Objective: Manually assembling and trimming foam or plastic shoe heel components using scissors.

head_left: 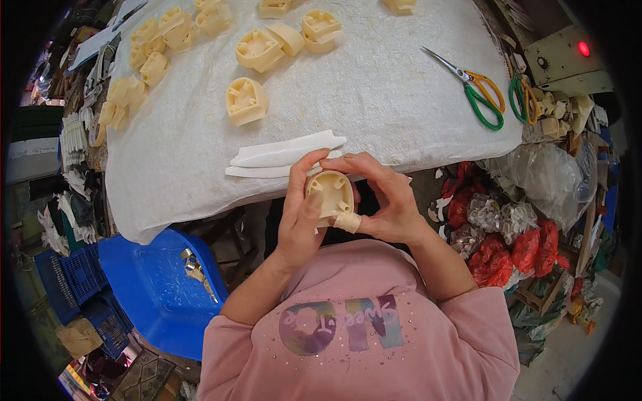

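Observation:
Close to my body, just off the near edge of the table, both hands hold one cream plastic shoe heel (336,190). Its hollow D-shaped top, with small posts inside, faces up. My left hand (299,214) wraps round its left side, thumb across the rim. My right hand (391,200) grips the right side, and beige tape covers its thumb. The fingertips of both hands meet at the heel's far side. Right behind them lie white strips (284,152) on the cloth. Another cream heel (245,100) rests alone further back.
A white woven sheet (394,100) covers the table. Several more cream heels (177,30) sit at the far left and back. Scissors (478,87) with green and yellow handles lie at the right. A blue tub (157,287) stands lower left; red bags (495,260) are piled at right.

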